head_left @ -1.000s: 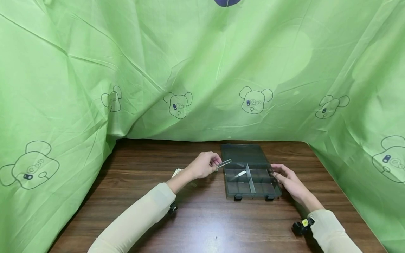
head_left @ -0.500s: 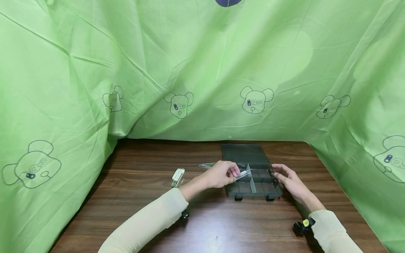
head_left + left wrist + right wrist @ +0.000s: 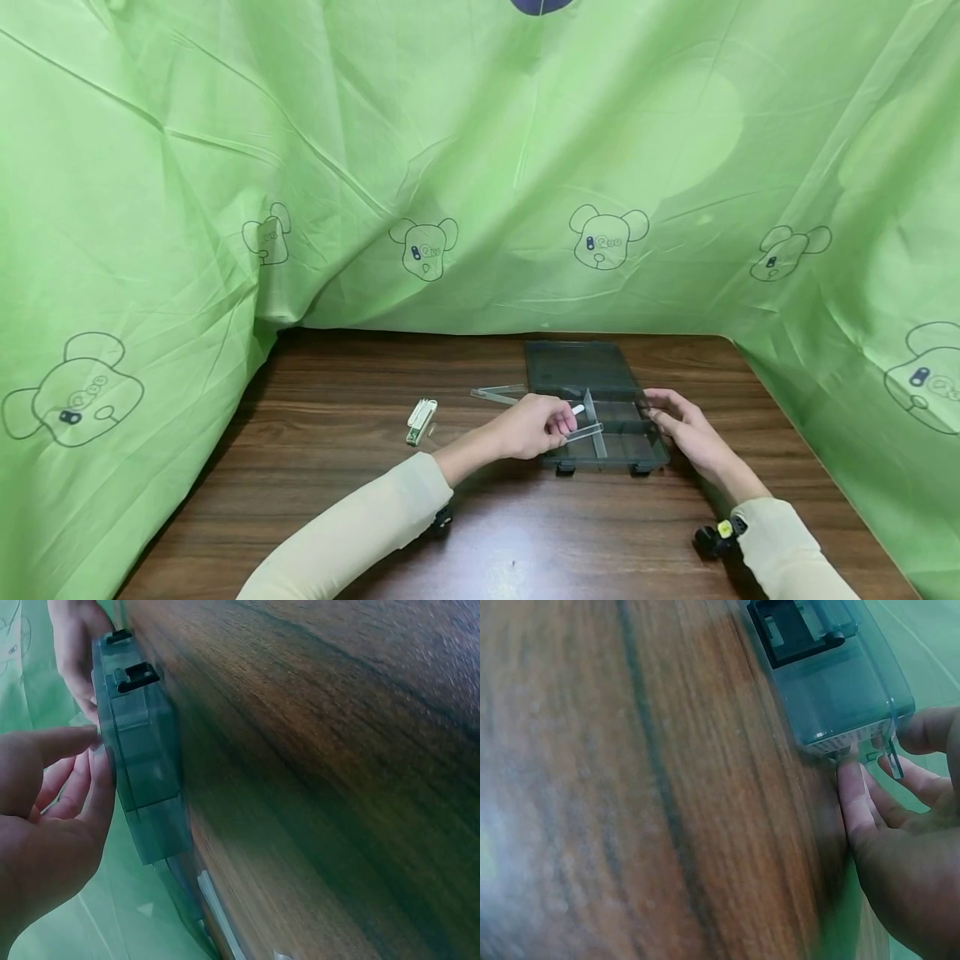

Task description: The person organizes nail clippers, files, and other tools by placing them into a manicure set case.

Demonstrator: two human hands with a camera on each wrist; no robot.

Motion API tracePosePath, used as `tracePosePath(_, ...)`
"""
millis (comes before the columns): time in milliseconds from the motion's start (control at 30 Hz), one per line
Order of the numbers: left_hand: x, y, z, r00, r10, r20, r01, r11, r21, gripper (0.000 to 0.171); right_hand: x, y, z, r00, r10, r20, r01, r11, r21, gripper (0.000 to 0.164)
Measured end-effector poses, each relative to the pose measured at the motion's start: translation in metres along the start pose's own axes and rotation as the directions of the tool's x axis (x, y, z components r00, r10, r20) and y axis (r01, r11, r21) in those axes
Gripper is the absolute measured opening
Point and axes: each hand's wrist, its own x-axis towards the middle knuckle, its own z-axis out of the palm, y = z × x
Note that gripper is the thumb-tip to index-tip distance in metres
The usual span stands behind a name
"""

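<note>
Left fingers [image 3: 564, 415] hide one end of clear strip [image 3: 585, 432]; right-wrist view crops box [image 3: 836, 694].

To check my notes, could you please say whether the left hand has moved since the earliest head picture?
Yes: against the box, the left hand has moved right and toward the front latches, now overlapping the box's left rim.

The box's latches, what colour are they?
The latches are black; they show best in the left wrist view.
</note>
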Motion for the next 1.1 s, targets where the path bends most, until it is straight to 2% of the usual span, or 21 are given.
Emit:
tracePosePath(733, 0.002, -0.003, 0.007, 1.000, 0.016, 0.007, -0.015, 1.000, -0.026, 0.015, 0.001, 0.002, 0.001, 1.000, 0.002, -0.009, -0.002, 1.000, 0.016, 0.046)
tracePosePath(900, 0.000, -0.003, 0.003, 1.000, 0.002, -0.018, -0.003, 0.998, -0.055, 0.017, 0.000, 0.001, 0.001, 1.000, 0.004, -0.005, -0.004, 1.000, 0.019, 0.046)
tracePosePath(1100, -0.003, -0.010, -0.009, 0.999, 0.010, -0.054, -0.015, 0.996, -0.089, 0.018, 0.000, 0.000, 0.000, 1.000, -0.003, 0.000, 0.003, 1.000, 0.002, 0.047)
